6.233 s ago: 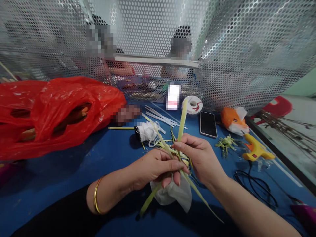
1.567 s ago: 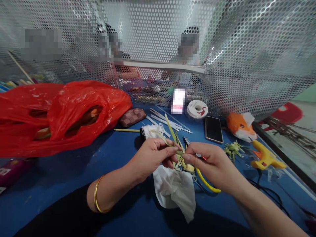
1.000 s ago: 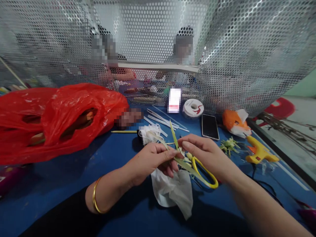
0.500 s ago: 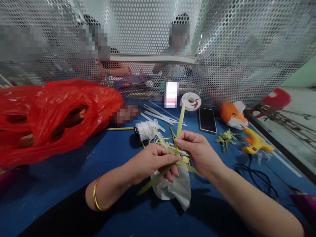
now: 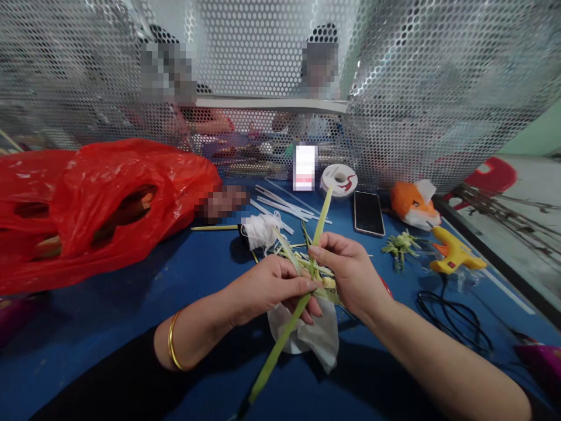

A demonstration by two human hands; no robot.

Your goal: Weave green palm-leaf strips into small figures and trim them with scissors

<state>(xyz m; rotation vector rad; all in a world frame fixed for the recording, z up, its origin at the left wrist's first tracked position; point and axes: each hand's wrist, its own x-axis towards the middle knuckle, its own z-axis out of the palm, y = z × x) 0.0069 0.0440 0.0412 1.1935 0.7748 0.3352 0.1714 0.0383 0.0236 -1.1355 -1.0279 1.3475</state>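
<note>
Several green leaf strips (image 5: 277,346) cross between my two hands. My left hand (image 5: 284,286) pinches them where they cross, thumb on top. One strip hangs down toward the table's near edge, and a paler one points up to the left. My right hand (image 5: 346,263) grips an upright leaf strip (image 5: 323,216) between thumb and fingers, just above the crossing. Beneath the hands lies a crumpled white cloth or tissue (image 5: 307,339) with thin green scraps behind it. A bundle of white thread (image 5: 262,231) sits just beyond my left hand.
A red plastic bag (image 5: 100,204) fills the left side. Behind are white strips (image 5: 284,206), a ribbon spool (image 5: 339,180) and a phone (image 5: 369,213). At right are a tissue pack (image 5: 412,202), green scraps (image 5: 401,245) and a yellow glue gun (image 5: 456,251). People sit behind a perforated screen (image 5: 272,52).
The hanging leaf strip has swung and now reaches lower, its lighter face showing. The upright strip tilts more to the right. Both hands keep nearly the same place and grip.
</note>
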